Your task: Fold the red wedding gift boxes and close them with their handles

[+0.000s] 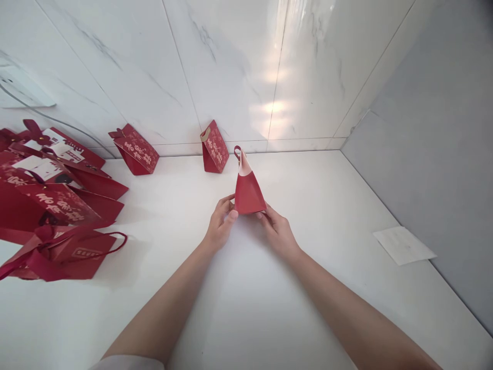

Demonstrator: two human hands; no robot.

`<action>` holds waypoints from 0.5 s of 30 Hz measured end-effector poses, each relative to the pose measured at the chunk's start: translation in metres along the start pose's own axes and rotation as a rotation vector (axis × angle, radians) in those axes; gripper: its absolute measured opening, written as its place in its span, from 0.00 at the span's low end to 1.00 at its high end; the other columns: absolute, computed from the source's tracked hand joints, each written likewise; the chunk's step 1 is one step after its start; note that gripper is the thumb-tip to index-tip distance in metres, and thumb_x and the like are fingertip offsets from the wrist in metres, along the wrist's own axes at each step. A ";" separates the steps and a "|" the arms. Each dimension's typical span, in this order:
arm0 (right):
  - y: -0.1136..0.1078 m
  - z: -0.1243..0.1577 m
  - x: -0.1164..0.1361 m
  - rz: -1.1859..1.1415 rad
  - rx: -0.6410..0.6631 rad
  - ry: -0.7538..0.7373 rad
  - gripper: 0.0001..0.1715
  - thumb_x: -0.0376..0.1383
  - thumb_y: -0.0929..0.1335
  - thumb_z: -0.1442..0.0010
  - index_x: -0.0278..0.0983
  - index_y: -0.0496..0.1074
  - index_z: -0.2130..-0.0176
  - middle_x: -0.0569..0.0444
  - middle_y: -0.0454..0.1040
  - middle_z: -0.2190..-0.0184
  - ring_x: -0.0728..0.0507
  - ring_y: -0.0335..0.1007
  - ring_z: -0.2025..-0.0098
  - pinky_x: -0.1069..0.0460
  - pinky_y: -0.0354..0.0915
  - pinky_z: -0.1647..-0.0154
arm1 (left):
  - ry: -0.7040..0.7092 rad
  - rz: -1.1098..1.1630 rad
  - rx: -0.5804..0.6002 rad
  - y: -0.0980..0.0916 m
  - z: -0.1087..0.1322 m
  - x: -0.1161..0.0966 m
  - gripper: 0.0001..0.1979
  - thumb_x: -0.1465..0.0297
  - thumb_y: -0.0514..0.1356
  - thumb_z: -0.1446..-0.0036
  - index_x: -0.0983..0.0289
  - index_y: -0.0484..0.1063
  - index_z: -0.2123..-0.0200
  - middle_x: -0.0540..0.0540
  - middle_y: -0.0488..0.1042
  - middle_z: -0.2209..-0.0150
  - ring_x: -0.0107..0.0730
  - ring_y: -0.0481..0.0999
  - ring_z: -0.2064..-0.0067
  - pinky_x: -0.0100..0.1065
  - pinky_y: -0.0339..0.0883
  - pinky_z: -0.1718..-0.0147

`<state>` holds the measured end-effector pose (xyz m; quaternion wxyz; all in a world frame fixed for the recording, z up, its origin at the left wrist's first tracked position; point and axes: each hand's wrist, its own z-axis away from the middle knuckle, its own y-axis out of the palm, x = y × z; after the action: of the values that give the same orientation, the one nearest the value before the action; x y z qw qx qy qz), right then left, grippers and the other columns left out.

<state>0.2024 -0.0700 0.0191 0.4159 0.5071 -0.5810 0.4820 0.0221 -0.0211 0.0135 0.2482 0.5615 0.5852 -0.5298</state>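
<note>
Between my hands stands a red paper gift box [250, 194], triangular in outline, with a pale pink upper part and a small dark red loop at its peak. My left hand [222, 221] grips its lower left side, thumb at the front corner and fingers behind. At the lower right corner my right hand [278, 228] holds it, thumb near the bottom edge. Some fingertips are hidden behind the box. I cannot tell whether its base touches the white table [239, 308].
Against the marble-patterned wall [231, 67] stand two red gift boxes, one with a beige loop [215, 149] and one with a red bow [136, 151]. Several more red boxes [65, 203] crowd the left. A white paper [403, 245] lies by the grey panel [431, 128].
</note>
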 end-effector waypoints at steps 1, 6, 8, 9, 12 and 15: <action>0.001 0.000 -0.002 0.042 -0.009 0.006 0.21 0.44 0.60 0.33 0.48 0.68 0.43 0.57 0.72 0.44 0.41 0.70 0.46 0.45 0.64 0.44 | -0.006 -0.012 0.003 0.000 -0.001 -0.002 0.25 0.46 0.48 0.40 0.61 0.69 0.71 0.61 0.71 0.54 0.47 0.65 0.41 0.47 0.65 0.47; 0.002 0.002 -0.006 0.175 -0.052 0.017 0.18 0.43 0.60 0.34 0.47 0.73 0.50 0.55 0.77 0.56 0.40 0.74 0.56 0.45 0.67 0.52 | -0.005 -0.057 0.033 0.000 -0.002 -0.008 0.29 0.41 0.46 0.43 0.59 0.67 0.76 0.58 0.68 0.71 0.49 0.65 0.43 0.49 0.65 0.49; 0.003 0.002 -0.005 0.183 -0.061 0.011 0.17 0.42 0.60 0.34 0.46 0.73 0.51 0.55 0.78 0.57 0.40 0.74 0.57 0.46 0.67 0.53 | -0.002 -0.057 0.037 0.000 -0.002 -0.008 0.30 0.41 0.46 0.43 0.59 0.67 0.75 0.58 0.67 0.72 0.49 0.64 0.42 0.48 0.65 0.49; 0.003 0.002 -0.005 0.184 -0.064 0.010 0.17 0.42 0.60 0.34 0.46 0.73 0.51 0.55 0.78 0.58 0.40 0.74 0.57 0.46 0.67 0.54 | -0.004 -0.056 0.041 0.000 -0.001 -0.007 0.30 0.41 0.46 0.43 0.59 0.67 0.75 0.58 0.67 0.72 0.49 0.64 0.42 0.48 0.64 0.48; 0.002 0.001 -0.005 0.175 -0.063 0.023 0.18 0.42 0.61 0.35 0.46 0.73 0.50 0.55 0.78 0.60 0.40 0.74 0.59 0.46 0.67 0.57 | -0.007 -0.055 0.042 0.000 -0.001 -0.005 0.29 0.41 0.46 0.43 0.60 0.66 0.76 0.58 0.68 0.71 0.48 0.64 0.41 0.48 0.64 0.48; 0.001 0.000 -0.005 0.152 -0.057 0.045 0.19 0.42 0.61 0.35 0.46 0.73 0.48 0.55 0.78 0.60 0.40 0.74 0.60 0.46 0.67 0.57 | 0.000 -0.058 0.027 0.001 -0.001 -0.004 0.29 0.41 0.47 0.43 0.60 0.64 0.78 0.59 0.69 0.70 0.49 0.64 0.42 0.48 0.64 0.48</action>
<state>0.2018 -0.0688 0.0143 0.4053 0.4385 -0.6220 0.5065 0.0238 -0.0214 0.0168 0.2252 0.5476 0.5940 -0.5446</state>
